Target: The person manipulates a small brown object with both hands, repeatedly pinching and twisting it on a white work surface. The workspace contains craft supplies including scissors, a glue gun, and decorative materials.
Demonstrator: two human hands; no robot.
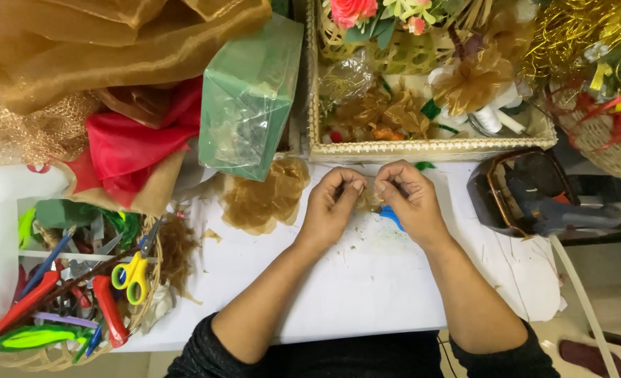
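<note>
We see a white bench (366, 280) under even, soft light, its back edge crowded with craft clutter; pale floor (590, 336) shows at the lower right.

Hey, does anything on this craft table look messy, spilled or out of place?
Small crumbs and fibre scraps are scattered over the white table below both hands. A clump of brown fibres spills beside the tool basket. Otherwise it's ordinary craft clutter.
</note>
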